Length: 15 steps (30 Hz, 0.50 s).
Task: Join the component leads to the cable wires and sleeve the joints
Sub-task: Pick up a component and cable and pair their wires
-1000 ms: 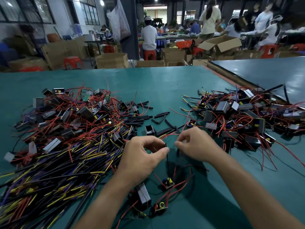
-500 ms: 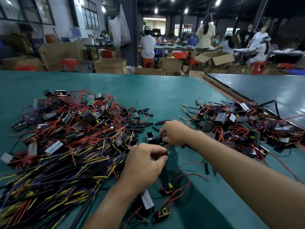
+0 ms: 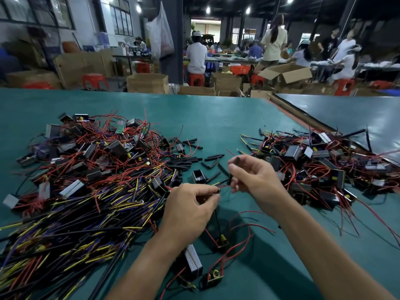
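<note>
Over a green bench [image 3: 216, 118] heaped with wires [image 3: 86, 198], the left hand [image 3: 190, 211] pinches a red wire [image 3: 225, 186] while the right hand [image 3: 255, 176] grips a black sleeve [image 3: 229, 179].

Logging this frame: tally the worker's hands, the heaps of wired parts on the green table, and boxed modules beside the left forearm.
Hands: 2 (left hand pinches a wire, right hand holds a black sleeve)
Heaps of wired parts: 2 (left heap, right heap)
Boxed modules beside the left forearm: 1
Total: 5
</note>
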### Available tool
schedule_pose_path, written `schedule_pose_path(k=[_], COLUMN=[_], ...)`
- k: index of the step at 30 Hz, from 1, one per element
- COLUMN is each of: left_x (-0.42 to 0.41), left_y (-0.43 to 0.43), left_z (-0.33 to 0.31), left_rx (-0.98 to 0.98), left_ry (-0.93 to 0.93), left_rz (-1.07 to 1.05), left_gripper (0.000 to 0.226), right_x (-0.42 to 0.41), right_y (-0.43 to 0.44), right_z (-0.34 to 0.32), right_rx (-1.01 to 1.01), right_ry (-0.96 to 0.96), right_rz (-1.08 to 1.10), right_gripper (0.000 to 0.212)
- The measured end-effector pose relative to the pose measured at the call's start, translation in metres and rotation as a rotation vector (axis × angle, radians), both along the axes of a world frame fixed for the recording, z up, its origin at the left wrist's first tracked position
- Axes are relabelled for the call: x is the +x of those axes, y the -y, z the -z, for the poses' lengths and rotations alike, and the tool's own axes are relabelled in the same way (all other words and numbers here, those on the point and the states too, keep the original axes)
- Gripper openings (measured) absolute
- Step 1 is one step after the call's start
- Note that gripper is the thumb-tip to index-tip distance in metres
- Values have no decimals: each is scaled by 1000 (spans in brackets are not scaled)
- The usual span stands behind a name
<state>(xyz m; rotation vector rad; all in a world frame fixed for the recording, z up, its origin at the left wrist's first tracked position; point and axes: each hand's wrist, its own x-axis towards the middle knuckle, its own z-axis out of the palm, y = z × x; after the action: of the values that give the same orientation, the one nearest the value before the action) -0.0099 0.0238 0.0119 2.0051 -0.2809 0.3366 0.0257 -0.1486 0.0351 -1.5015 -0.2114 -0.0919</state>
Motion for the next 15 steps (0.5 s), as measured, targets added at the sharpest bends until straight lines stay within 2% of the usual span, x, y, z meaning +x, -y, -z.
schedule_pose_path(k=[6,9,15], left_x=[1,2,4], left_y=[-1,-2,-2], left_z=[3,6,7], left_rx=[4,19,26], left_ry=[7,22,16], left_rz=[9,16,28], left_gripper=[16,16,23], right_x=[-9,-10,-16], right_y=[-6,-5,-8], right_z=[0,1,0], right_rx=[35,-19,-97], right_ry=[145,231,240], right_rz=[75,108,47], right_gripper=[12,12,10])
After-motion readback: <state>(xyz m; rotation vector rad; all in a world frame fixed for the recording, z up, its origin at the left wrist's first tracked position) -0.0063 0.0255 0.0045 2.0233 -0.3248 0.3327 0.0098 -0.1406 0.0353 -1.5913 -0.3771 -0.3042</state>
